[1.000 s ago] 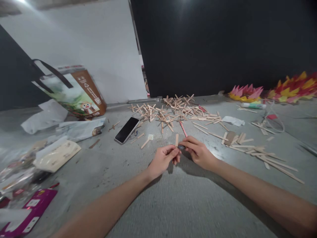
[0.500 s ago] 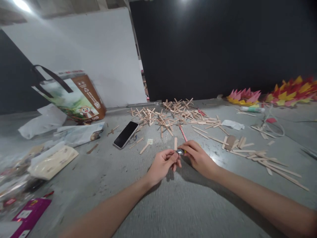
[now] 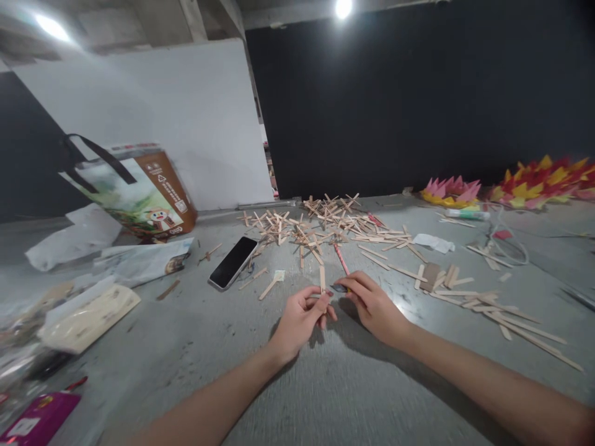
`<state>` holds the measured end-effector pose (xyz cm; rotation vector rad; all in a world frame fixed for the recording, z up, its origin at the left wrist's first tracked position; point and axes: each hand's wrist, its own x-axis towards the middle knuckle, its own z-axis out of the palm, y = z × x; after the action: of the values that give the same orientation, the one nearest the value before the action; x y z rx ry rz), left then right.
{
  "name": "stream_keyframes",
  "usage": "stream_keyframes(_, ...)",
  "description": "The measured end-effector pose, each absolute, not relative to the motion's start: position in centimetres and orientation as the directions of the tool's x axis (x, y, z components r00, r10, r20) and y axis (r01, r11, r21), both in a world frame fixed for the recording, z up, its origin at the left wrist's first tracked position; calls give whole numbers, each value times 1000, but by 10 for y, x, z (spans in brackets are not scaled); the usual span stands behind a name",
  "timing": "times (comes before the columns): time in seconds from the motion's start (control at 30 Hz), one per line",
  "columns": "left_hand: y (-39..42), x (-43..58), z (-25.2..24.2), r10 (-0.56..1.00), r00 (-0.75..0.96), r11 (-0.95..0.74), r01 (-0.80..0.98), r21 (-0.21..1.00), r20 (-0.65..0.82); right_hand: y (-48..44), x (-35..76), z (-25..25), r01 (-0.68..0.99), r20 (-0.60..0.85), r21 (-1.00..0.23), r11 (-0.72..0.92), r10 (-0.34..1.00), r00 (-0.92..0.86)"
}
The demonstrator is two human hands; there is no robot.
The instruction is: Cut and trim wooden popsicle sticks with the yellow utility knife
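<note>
My left hand (image 3: 297,322) pinches a short wooden craft stick (image 3: 322,277) between thumb and fingers, its free end pointing up and away from me. In my right hand (image 3: 379,310) is a utility knife (image 3: 340,288), its dark blade pointing left. A small gap shows between the blade and the stick, close to my left fingertips. My right fingers cover most of the knife's handle. Just beyond my right hand, a pink striped rod (image 3: 341,259) lies on the grey table (image 3: 288,396).
A heap of craft sticks (image 3: 325,220) lies at the back, with more sticks (image 3: 493,303) at right. Left of the heap are a phone (image 3: 233,262), a printed bag (image 3: 162,192) and a tissue pack (image 3: 90,316). Paper flowers (image 3: 450,192) and a glue tube (image 3: 467,214) stand back right.
The knife blade, earlier against the stick, is now a little apart from it. My left hand with the stick has shifted slightly left. The camera view has tilted up a little.
</note>
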<state>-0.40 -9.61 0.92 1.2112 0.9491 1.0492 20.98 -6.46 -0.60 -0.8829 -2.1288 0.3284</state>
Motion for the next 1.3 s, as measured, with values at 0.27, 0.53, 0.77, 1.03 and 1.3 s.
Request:
stream_keyframes(0.27, -96, -4, 4, 972, 235, 59, -147, 987, -23, -67, 209, -5, 461, 540, -441, 770, 638, -549)
stream_keyframes(0.53, -96, -4, 3, 974, 224, 45, -158, 986, -8, -68, 208, -5, 485, 521, -413, 771, 637, -568)
stream_keyframes(0.77, -95, -3, 0, 980, 198, 38, -140, 989, -9, -68, 207, -4, 496, 522, -396, 773, 633, -571)
stream_keyframes(1.03, -96, -4, 4, 978, 205, 62, -97, 993, -41, -69, 206, -3, 582, 531, -356, 731, 671, -518)
stream_keyframes(1.3, -94, -4, -2, 979, 198, 66, -123, 990, -41, -61, 207, -14, 742, 542, -262, 618, 730, -417)
